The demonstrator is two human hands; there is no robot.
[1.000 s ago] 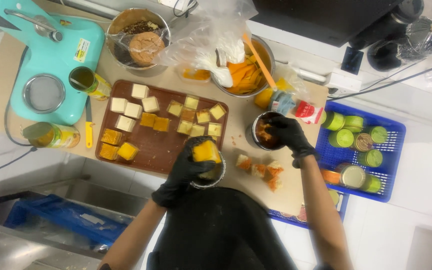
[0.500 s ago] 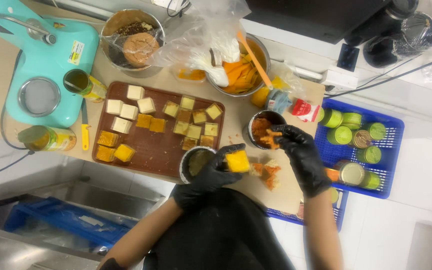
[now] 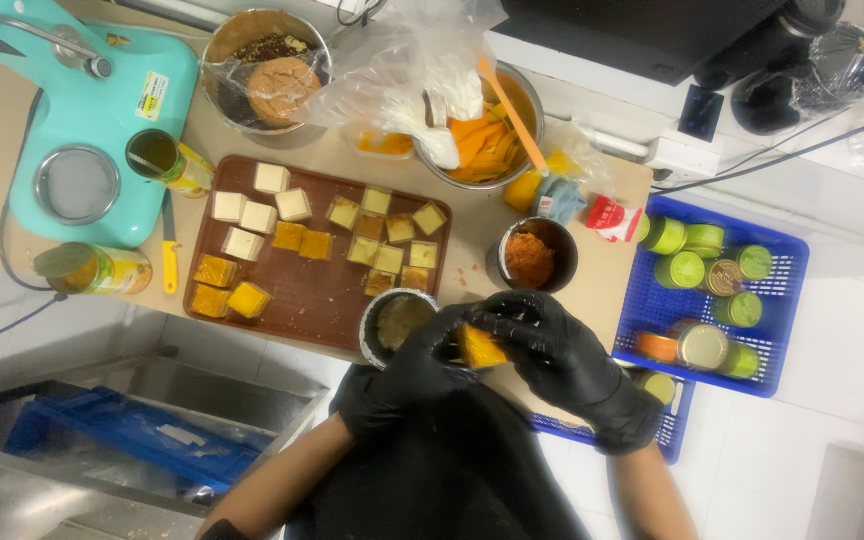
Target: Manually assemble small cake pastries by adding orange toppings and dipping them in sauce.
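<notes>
We are now gripping the orange cake cube (image 3: 479,347) with both gloved hands, left hand (image 3: 407,375) and right hand (image 3: 562,360), fingers closed on it, having lifted it just right of the small metal tin (image 3: 392,322).

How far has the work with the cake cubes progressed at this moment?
Done: two orange-coated cubes lie on the brown board. In hand: left hand and right hand hold one orange cube beside a small bowl. Left: several pale cubes remain plain.
</notes>
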